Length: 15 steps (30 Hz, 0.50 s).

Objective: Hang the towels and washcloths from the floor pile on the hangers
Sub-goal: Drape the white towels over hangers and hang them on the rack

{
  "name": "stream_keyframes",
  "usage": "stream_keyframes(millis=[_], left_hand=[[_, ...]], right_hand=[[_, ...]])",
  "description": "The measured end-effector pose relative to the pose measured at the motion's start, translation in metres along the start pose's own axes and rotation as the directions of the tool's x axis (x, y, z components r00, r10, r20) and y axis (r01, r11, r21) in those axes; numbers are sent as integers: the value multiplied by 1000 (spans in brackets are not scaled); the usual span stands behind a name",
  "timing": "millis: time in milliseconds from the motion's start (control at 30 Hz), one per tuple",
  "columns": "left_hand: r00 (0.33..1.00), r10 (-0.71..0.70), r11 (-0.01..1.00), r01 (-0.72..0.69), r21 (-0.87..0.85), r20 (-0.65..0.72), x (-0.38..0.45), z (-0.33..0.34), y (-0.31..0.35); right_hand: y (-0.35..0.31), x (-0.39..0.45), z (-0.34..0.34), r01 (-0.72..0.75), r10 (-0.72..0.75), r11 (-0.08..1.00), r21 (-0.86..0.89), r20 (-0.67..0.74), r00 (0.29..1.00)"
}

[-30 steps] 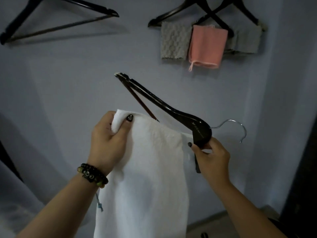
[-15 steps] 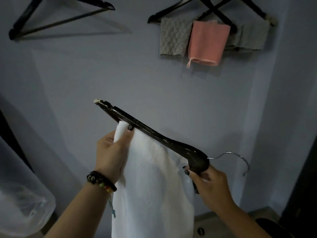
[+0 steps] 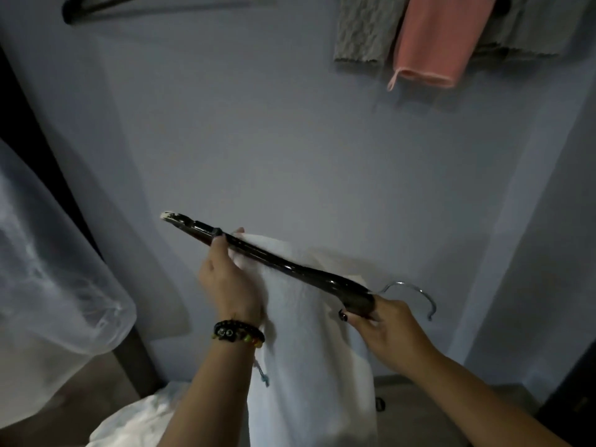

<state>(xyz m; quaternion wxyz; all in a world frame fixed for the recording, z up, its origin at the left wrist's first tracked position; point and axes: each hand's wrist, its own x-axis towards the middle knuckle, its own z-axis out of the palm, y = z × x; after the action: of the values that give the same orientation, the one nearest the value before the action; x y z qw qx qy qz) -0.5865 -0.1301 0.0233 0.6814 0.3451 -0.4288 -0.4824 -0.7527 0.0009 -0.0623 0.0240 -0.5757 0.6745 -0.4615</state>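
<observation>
I saw the black wooden hanger point(image 3: 290, 269) lying nearly edge-on to me, its long axis running from the chipped tip at upper left down to the steel hook point(image 3: 416, 293) at lower right. The white towel point(image 3: 309, 350) was threaded through it and draped downward, one fold showing above the bar on the far side. My left hand point(image 3: 230, 279) was the nearer one to the towel: its fingers point(image 3: 216, 245) were curled over the bar and pinched the towel's top edge against it, thumb on the near side. My right hand point(image 3: 387, 327) clamped the hanger's neck just below the hook, fingers wrapped tight. I judged the next move turned on evening the towel across the bar, then lifting the hook up to the rail. Above, a grey washcloth point(image 3: 362, 30) and a pink washcloth point(image 3: 435, 40) hung against the blue wall point(image 3: 290, 140). A clear plastic bag point(image 3: 54, 269) sat left, and more white cloth point(image 3: 135, 421) lay on the floor point(image 3: 419, 414).
</observation>
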Motion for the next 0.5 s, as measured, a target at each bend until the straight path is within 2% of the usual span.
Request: stream_keyframes(millis=[100, 200, 233, 300, 333, 367, 433, 500], left_hand=[[999, 17, 996, -20, 87, 34, 5, -11, -12], [998, 27, 991, -34, 132, 60, 7, -17, -17], [997, 35, 990, -45, 131, 76, 7, -18, -17], [991, 64, 991, -77, 114, 117, 6, -20, -18], [986, 83, 990, -99, 105, 147, 6, -22, -19], [979, 99, 989, -117, 94, 180, 7, -24, -20], [963, 101, 991, -119, 58, 249, 9, -27, -24], [940, 102, 994, -112, 12, 327, 10, -28, -28]], right_hand=[[-4, -3, 1, 131, -120, 978, -162, 71, 990], [-10, 3, -1, 187, -106, 952, -243, 313, 944], [-10, 10, -4, 124, -37, 967, -221, 361, 932], [-9, 23, -10, -123, 154, 988, -95, 488, 859], [-7, 30, -14, -155, 188, 982, -107, 545, 817], [-6, 37, -17, -144, 209, 976, -162, 535, 818], [-3, 47, -22, -97, 166, 977, -190, 389, 906], [-9, 55, -16, -75, 105, 991, -114, 287, 952]])
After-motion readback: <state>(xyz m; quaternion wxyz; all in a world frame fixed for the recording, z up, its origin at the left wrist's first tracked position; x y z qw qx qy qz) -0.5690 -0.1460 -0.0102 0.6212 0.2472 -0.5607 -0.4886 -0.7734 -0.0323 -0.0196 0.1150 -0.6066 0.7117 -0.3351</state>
